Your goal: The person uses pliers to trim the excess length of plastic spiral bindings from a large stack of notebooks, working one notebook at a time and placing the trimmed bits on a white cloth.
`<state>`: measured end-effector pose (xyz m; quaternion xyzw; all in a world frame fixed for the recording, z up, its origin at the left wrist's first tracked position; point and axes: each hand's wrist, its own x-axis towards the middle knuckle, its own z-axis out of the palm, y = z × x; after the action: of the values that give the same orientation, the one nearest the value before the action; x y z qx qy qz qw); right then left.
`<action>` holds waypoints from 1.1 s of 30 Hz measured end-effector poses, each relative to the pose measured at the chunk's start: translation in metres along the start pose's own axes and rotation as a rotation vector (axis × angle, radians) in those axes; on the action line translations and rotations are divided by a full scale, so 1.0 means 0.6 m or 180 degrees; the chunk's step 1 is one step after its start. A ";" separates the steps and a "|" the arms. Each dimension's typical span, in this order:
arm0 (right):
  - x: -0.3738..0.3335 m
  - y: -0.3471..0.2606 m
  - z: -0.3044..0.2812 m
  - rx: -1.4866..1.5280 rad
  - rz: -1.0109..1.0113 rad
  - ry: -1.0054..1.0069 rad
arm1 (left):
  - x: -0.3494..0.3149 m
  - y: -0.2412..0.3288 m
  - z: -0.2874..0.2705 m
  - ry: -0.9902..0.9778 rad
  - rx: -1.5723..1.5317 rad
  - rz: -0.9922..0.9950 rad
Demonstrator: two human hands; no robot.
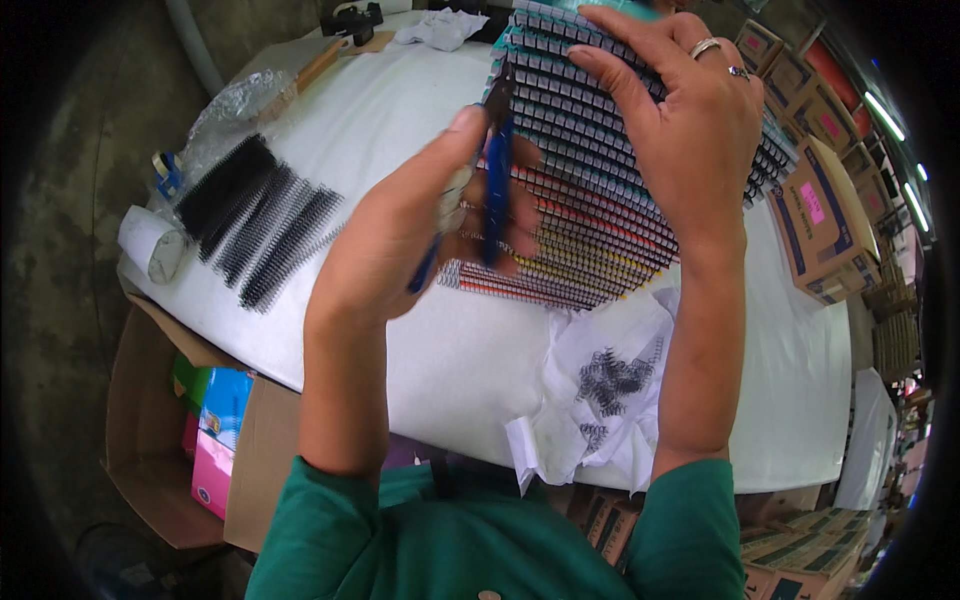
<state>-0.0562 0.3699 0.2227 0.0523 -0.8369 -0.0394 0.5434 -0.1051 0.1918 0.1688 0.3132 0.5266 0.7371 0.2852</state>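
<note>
A tall stack of spiral-bound notebooks (pixel 585 150) stands at the upper middle of the table, its rows of coils facing me. The coils run over teal, red, yellow and orange edges. My left hand (pixel 385 225) is closed around blue-handled pliers (pixel 497 190), whose dark jaws point up at the left end of the upper coils. It is slightly blurred. Across the top of the stack lies my right hand (pixel 695 125), with rings on its fingers. Its thumb and index finger are stretched out and apart on the upper notebooks; the other fingertips are partly hidden.
Loose black wire coils (pixel 255 220) lie on the white-covered table (pixel 450 350) at left. Crumpled white paper (pixel 560 400) holds coil scraps (pixel 615 380) near me. An open carton (pixel 150 430) stands below the left edge; closed cartons (pixel 825 220) are at right. A tape dispenser (pixel 350 20) sits far back.
</note>
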 end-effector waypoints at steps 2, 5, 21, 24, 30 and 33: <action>0.005 -0.010 -0.013 0.0130 -0.0066 0.0044 | -0.007 0.006 -0.006 -0.0934 -0.1654 -0.0311; 0.007 -0.005 -0.006 0.0005 0.0041 -0.0147 | 0.012 0.008 -0.004 -0.1078 -0.2295 -0.0449; 0.011 0.002 0.003 0.0061 -0.0001 0.0013 | 0.012 0.020 0.014 -0.0618 -0.2241 -0.0512; 0.011 0.001 0.004 0.0055 -0.0017 0.0023 | 0.026 0.001 -0.019 -0.1881 -0.2935 -0.0300; 0.014 0.004 0.001 0.0020 -0.0076 0.0062 | 0.008 0.021 0.033 0.1186 0.2373 0.0369; 0.013 0.003 0.002 0.0276 0.0065 0.0014 | -0.007 0.036 0.003 -0.0137 0.0142 -0.0382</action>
<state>-0.0603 0.3707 0.2296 0.0672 -0.8371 0.0026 0.5429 -0.1033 0.1835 0.1892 0.3032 0.5545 0.6998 0.3331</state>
